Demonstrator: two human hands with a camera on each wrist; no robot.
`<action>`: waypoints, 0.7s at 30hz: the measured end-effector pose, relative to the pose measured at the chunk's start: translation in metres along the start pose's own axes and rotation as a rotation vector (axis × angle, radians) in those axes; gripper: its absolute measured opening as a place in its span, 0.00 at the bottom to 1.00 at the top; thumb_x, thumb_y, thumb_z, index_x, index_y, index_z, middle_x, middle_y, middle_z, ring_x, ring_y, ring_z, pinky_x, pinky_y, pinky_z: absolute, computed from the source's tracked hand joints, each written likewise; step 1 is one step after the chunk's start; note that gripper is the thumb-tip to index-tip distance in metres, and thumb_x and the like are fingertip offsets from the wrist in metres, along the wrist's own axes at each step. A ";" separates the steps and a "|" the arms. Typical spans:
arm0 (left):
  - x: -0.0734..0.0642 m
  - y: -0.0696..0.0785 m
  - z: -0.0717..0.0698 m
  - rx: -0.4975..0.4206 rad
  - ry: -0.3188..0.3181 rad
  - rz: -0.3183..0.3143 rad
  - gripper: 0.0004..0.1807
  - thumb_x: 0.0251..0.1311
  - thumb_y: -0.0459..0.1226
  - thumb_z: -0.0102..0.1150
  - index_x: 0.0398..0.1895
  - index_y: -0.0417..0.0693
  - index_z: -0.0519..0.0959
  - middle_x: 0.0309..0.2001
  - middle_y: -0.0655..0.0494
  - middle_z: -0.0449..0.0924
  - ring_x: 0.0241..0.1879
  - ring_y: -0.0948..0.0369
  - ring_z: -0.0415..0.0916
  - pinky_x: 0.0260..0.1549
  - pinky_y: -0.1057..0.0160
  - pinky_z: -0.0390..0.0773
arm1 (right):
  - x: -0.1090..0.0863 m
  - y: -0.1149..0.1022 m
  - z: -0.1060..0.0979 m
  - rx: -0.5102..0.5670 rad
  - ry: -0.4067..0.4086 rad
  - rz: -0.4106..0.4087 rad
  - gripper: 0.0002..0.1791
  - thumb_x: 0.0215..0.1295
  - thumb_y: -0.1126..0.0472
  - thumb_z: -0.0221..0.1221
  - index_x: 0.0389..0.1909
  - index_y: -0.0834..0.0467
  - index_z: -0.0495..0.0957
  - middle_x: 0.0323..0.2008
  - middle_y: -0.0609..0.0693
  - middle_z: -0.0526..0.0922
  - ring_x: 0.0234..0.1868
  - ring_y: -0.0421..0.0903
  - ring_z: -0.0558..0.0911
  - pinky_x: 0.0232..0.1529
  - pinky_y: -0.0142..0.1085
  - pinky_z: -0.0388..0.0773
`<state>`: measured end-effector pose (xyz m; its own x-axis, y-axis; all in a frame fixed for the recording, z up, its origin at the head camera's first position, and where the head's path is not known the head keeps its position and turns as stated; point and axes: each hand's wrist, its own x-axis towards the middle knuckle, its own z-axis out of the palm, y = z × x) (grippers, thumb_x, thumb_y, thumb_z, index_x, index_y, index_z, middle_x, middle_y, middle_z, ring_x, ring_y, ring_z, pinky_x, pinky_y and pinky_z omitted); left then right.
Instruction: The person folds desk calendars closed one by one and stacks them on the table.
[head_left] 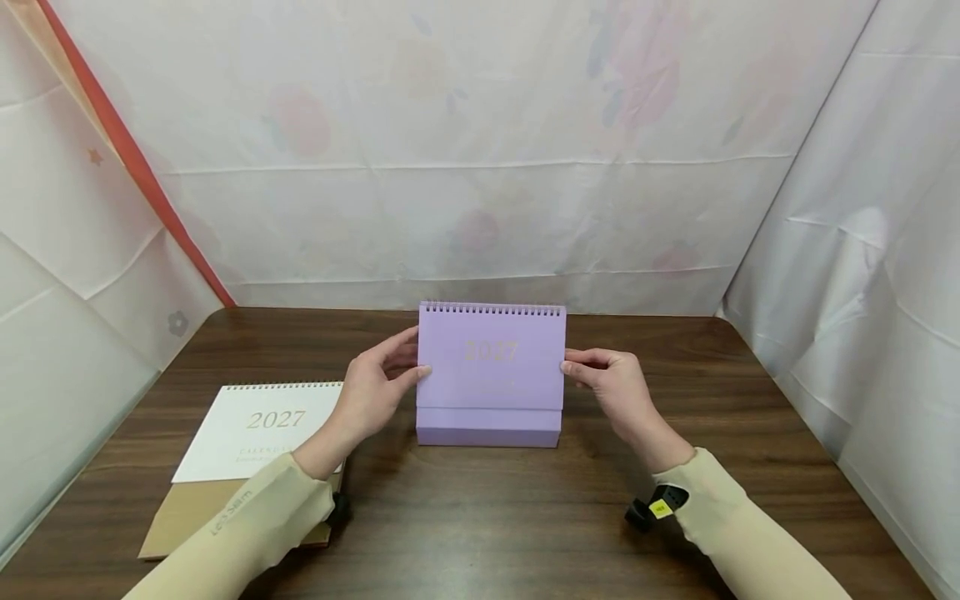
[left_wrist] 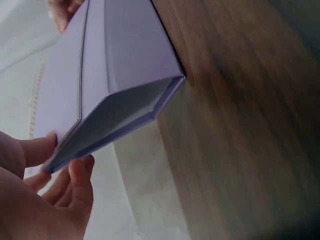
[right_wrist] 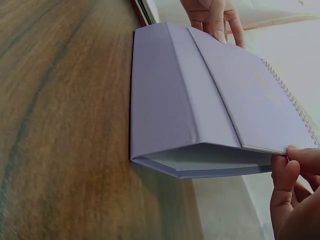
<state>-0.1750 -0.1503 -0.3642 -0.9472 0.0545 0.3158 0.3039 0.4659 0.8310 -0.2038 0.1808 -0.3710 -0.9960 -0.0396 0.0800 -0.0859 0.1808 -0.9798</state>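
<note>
A purple 2027 desk calendar (head_left: 491,383) with a spiral binding along its top stands upright on the table, its cover facing me. My left hand (head_left: 372,383) grips its left edge, thumb on the cover and fingers behind. At the opposite edge, my right hand (head_left: 611,383) pinches the side between thumb and fingers. Both wrist views show the hollow, folded stand of the calendar from its ends, the base low on the wood. In the right wrist view the left hand (right_wrist: 215,17) appears at the far side edge.
A white 2027 calendar (head_left: 258,429) on a tan stand (head_left: 187,512) lies at the left, partly covered by my left forearm. The dark wooden table (head_left: 487,517) ends at pale fabric curtains (head_left: 480,167) behind and on both sides.
</note>
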 end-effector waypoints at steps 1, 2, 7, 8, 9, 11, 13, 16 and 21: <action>0.000 -0.001 0.001 0.012 -0.006 -0.008 0.32 0.59 0.31 0.70 0.68 0.46 0.73 0.48 0.47 0.84 0.46 0.54 0.83 0.45 0.57 0.80 | 0.001 0.002 0.000 -0.005 0.000 0.006 0.14 0.61 0.63 0.70 0.45 0.67 0.86 0.46 0.56 0.87 0.35 0.42 0.81 0.40 0.38 0.82; 0.001 -0.002 0.001 0.023 -0.013 -0.022 0.32 0.60 0.32 0.69 0.69 0.46 0.72 0.48 0.47 0.84 0.46 0.54 0.83 0.45 0.56 0.80 | 0.001 0.003 0.001 -0.013 -0.002 0.011 0.14 0.62 0.63 0.69 0.45 0.67 0.86 0.46 0.55 0.87 0.35 0.42 0.81 0.40 0.39 0.81; 0.000 -0.005 0.004 0.069 -0.068 -0.113 0.32 0.63 0.35 0.66 0.71 0.47 0.69 0.51 0.47 0.83 0.48 0.54 0.82 0.43 0.57 0.80 | 0.001 0.012 0.003 -0.072 -0.058 0.020 0.17 0.62 0.65 0.68 0.51 0.67 0.83 0.47 0.57 0.86 0.41 0.44 0.83 0.46 0.41 0.81; 0.000 -0.006 0.004 0.070 -0.084 -0.133 0.32 0.64 0.35 0.66 0.72 0.46 0.69 0.52 0.47 0.82 0.49 0.54 0.81 0.43 0.57 0.79 | 0.000 0.014 0.004 -0.081 -0.079 0.025 0.18 0.62 0.66 0.67 0.53 0.67 0.83 0.48 0.58 0.85 0.43 0.45 0.83 0.47 0.40 0.80; -0.001 -0.008 0.005 0.067 -0.100 -0.160 0.33 0.65 0.36 0.65 0.72 0.47 0.68 0.53 0.47 0.81 0.49 0.54 0.80 0.42 0.58 0.79 | -0.001 0.015 0.004 -0.090 -0.098 0.031 0.19 0.62 0.67 0.67 0.54 0.67 0.82 0.49 0.59 0.85 0.45 0.46 0.84 0.48 0.40 0.80; -0.003 -0.010 0.007 0.042 -0.132 -0.208 0.32 0.66 0.36 0.63 0.73 0.46 0.67 0.55 0.47 0.80 0.50 0.54 0.79 0.41 0.60 0.77 | -0.002 0.019 0.005 -0.107 -0.128 0.050 0.20 0.63 0.68 0.66 0.56 0.67 0.81 0.51 0.60 0.84 0.48 0.48 0.83 0.51 0.40 0.79; -0.004 -0.014 0.009 0.010 -0.158 -0.249 0.32 0.67 0.36 0.62 0.73 0.45 0.66 0.58 0.46 0.78 0.52 0.53 0.78 0.42 0.60 0.77 | -0.003 0.022 0.006 -0.127 -0.143 0.073 0.20 0.63 0.68 0.66 0.56 0.66 0.81 0.52 0.60 0.83 0.51 0.50 0.82 0.54 0.43 0.77; -0.006 -0.018 0.012 -0.020 -0.185 -0.293 0.32 0.68 0.35 0.60 0.74 0.44 0.65 0.60 0.45 0.76 0.54 0.52 0.77 0.42 0.59 0.77 | -0.004 0.025 0.008 -0.172 -0.147 0.110 0.19 0.63 0.67 0.67 0.56 0.65 0.82 0.52 0.59 0.84 0.53 0.51 0.81 0.57 0.48 0.74; -0.007 -0.022 0.016 0.015 -0.224 -0.337 0.31 0.69 0.35 0.59 0.73 0.42 0.65 0.58 0.44 0.74 0.53 0.51 0.75 0.40 0.58 0.77 | -0.006 0.031 0.010 -0.235 -0.161 0.150 0.19 0.61 0.68 0.67 0.54 0.65 0.82 0.48 0.57 0.86 0.50 0.48 0.82 0.54 0.46 0.75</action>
<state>-0.1764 -0.1473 -0.3920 -0.9928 0.0868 -0.0823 -0.0276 0.5037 0.8635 -0.2003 0.1771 -0.4032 -0.9830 -0.1464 -0.1106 0.0399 0.4175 -0.9078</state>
